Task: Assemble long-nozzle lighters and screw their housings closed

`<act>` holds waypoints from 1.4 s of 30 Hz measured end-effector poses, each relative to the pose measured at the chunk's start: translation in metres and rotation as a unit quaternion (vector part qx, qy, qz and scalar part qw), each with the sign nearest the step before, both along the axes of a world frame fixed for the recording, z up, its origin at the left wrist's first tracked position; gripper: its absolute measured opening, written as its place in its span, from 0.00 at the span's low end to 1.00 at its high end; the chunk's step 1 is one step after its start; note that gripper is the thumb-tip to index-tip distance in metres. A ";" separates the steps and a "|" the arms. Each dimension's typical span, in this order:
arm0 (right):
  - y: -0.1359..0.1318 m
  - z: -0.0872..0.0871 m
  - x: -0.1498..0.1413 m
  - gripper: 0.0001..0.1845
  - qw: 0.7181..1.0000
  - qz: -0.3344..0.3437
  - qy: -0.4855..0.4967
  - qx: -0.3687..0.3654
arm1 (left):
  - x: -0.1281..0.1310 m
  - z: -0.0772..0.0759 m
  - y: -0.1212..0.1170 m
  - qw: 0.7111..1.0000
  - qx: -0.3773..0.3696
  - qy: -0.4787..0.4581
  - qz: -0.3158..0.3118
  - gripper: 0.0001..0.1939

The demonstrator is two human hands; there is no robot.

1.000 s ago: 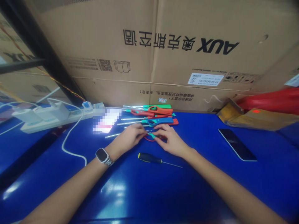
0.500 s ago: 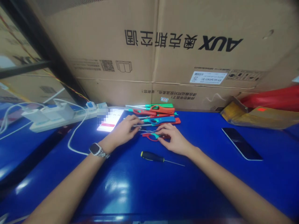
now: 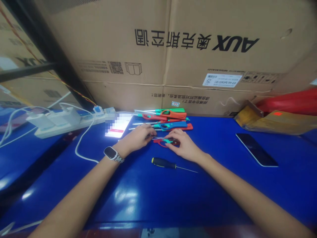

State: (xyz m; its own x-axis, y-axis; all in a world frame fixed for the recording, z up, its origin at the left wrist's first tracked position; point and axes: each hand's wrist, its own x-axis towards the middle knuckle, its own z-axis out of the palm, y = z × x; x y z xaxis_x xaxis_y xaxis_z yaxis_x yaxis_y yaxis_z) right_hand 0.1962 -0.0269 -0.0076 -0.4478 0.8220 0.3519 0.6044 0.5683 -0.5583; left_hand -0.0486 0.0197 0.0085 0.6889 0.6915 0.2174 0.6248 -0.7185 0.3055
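My right hand (image 3: 188, 145) grips a red lighter (image 3: 158, 142) with a teal trigger part, the long-nosed kind, close above the blue table. Its fingers cover the handle end. My left hand (image 3: 140, 137) is closed in a pinch at the nose side of that lighter, and a thin pale wire or rod (image 3: 160, 138) runs between the two hands. What the left fingertips hold is too small to make out. Just beyond the hands lies a row of long-nosed lighters, among them a blue one (image 3: 174, 125), an orange one (image 3: 177, 115) and a green one (image 3: 173, 110).
Nearer me lies a screwdriver (image 3: 163, 163) with a dark handle. A lit phone (image 3: 116, 130) is at the left, by a white power strip (image 3: 46, 130) with cables. A dark phone (image 3: 256, 149) lies right. A large cardboard box (image 3: 188, 66) stands behind; a yellow packet (image 3: 277, 124) is beside it.
My left hand has shifted slightly right, closer to my right hand, with its fingers drawn in. The lighter stays in my right hand. The whole view has moved a little.
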 end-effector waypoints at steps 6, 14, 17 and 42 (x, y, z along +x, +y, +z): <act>0.001 -0.001 0.002 0.10 1.000 0.012 -0.004 0.005 | -0.002 -0.003 -0.002 0.999 -0.049 -0.017 0.005 0.10; 0.001 -0.003 0.001 0.12 1.000 0.013 -0.017 0.018 | 0.000 0.000 -0.002 0.999 -0.039 -0.021 0.014 0.06; 0.002 -0.004 0.001 0.13 0.999 0.017 -0.030 0.029 | -0.002 0.004 -0.006 0.998 -0.047 -0.038 0.032 0.05; 0.002 -0.001 0.002 0.13 0.997 0.032 -0.054 0.033 | 0.020 0.003 -0.018 0.997 -0.060 -0.033 0.019 0.09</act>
State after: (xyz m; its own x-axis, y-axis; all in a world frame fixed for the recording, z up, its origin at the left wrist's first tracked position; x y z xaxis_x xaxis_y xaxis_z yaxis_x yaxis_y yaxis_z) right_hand 0.1985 -0.0247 -0.0082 -0.5363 0.7677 0.3507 0.6208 0.6403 -0.4522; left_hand -0.0286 0.0014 0.0119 0.6486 0.7405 0.1763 0.6262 -0.6508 0.4294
